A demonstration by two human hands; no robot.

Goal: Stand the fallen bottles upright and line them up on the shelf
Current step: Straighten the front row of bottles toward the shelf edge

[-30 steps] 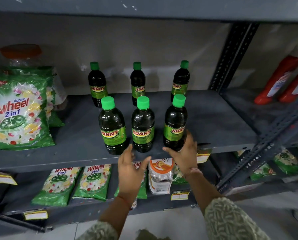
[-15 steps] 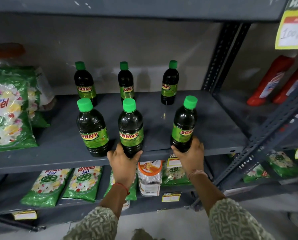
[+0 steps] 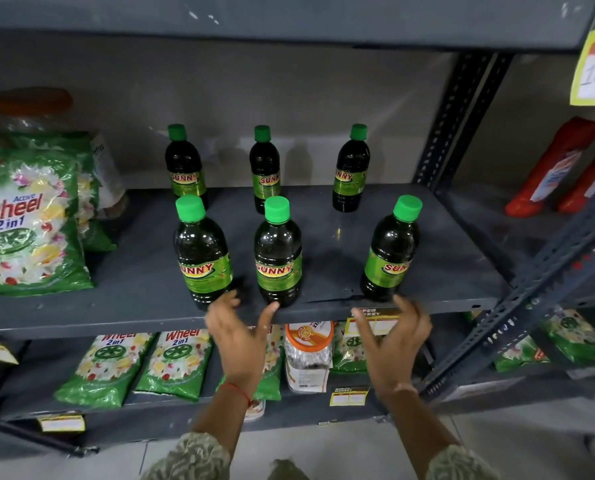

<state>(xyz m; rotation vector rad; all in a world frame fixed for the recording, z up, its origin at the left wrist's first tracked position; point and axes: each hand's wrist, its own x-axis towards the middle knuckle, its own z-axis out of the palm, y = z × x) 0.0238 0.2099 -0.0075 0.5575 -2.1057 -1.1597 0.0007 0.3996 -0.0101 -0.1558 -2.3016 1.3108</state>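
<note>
Several dark SUNNY bottles with green caps stand upright on the grey shelf [image 3: 133,282] in two rows of three. In the front row stand the left bottle [image 3: 202,254], the middle bottle [image 3: 278,252] and the right bottle [image 3: 389,252]. Behind them are the back left bottle [image 3: 184,166], the back middle bottle [image 3: 264,169] and the back right bottle [image 3: 351,169]. My left hand [image 3: 239,336] is open just below the shelf's front edge, under the front middle bottle. My right hand [image 3: 394,341] is open below the front right bottle. Neither hand touches a bottle.
Green Wheel detergent bags [image 3: 29,220] and a jar with an orange lid [image 3: 33,105] fill the shelf's left end. A slotted upright post [image 3: 458,119] bounds the right side. Red bottles [image 3: 555,168] stand in the neighbouring bay. More bags and a jar [image 3: 308,355] lie on the lower shelf.
Both hands have let go of the front middle and front right bottles and drawn back below the shelf edge, fingers spread. Over the second, the front right bottle was shifted to the right.
</note>
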